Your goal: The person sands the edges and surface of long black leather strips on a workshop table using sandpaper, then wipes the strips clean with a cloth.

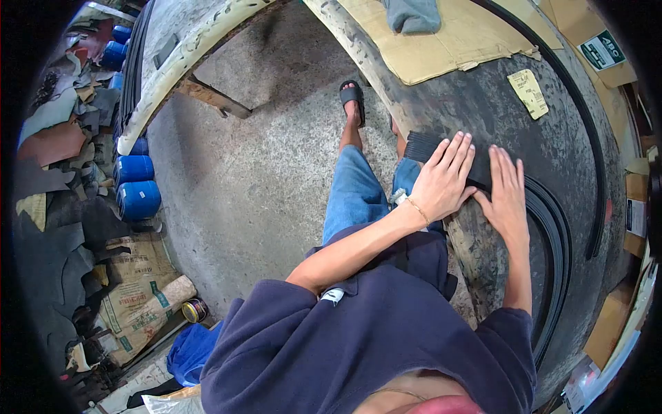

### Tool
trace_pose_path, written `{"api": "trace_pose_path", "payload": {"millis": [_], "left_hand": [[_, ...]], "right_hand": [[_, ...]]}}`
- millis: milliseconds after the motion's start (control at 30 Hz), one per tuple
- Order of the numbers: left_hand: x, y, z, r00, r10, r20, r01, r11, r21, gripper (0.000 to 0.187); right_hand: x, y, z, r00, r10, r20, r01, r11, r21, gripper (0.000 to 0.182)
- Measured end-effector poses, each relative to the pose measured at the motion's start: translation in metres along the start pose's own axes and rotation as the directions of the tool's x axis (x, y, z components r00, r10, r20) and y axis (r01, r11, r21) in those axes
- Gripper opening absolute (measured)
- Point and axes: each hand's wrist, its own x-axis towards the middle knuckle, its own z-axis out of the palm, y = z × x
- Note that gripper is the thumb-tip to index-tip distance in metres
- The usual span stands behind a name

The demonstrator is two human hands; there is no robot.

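Note:
A bundle of thin black strips [550, 207] lies on the dark worktable [476, 103]. Its even ends [419, 146] show just left of my hands, and the rest curves away to the right and down along the table. My left hand [447, 176] rests flat across the bundle close to the ends, fingers stretched out. Beside it my right hand [505, 193] also lies flat on the strips, fingers extended and thumb toward the left hand. The part of the bundle beneath both hands is hidden.
Brown cardboard [448, 45] with a grey cloth [412, 15] covers the table's far part. A yellow label [527, 94] lies near a long black strip [586, 124]. Blue rolls [138, 200] and scraps [55, 241] are at the left. Boxes [610, 324] line the right.

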Motion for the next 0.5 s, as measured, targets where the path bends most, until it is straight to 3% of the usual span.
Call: {"api": "trace_pose_path", "payload": {"millis": [100,233,300,333,367,433,500], "left_hand": [[0.0,0.001,0.005,1.0,0.015,0.014,-0.016,0.998,0.056,0.079],[0.009,0.002,0.005,1.0,-0.021,-0.008,0.021,0.999,0.042,0.074],[0.004,-0.007,0.002,0.994,0.099,0.049,-0.101,0.994,0.045,0.073],[0.002,-0.012,-0.013,0.992,0.114,-0.056,-0.12,0.986,-0.115,0.07],[-0.005,-0.014,-0.03,0.976,-0.014,-0.219,-0.042,0.967,-0.251,0.064],[-0.031,-0.026,-0.037,0.862,-0.31,-0.401,0.185,0.929,-0.32,0.056],[-0.048,-0.032,-0.037,0.76,-0.548,-0.35,0.395,0.817,-0.42,0.053]], "right_hand": [[-0.012,0.015,0.01,1.0,0.02,-0.021,-0.022,0.996,-0.086,0.086],[-0.003,0.003,0.01,0.998,0.041,-0.046,-0.044,0.997,-0.07,0.084],[0.006,-0.004,0.01,0.999,-0.023,-0.025,0.022,0.999,-0.029,0.08],[0.011,-0.006,0.014,0.998,-0.044,-0.045,0.045,0.999,0.01,0.079],[0.016,-0.01,0.018,0.996,-0.062,-0.066,0.065,0.997,0.051,0.078],[0.02,-0.018,0.015,0.995,-0.058,-0.085,0.06,0.998,0.018,0.075],[0.021,-0.02,0.021,0.985,-0.072,-0.155,0.062,0.996,-0.066,0.071]]}}
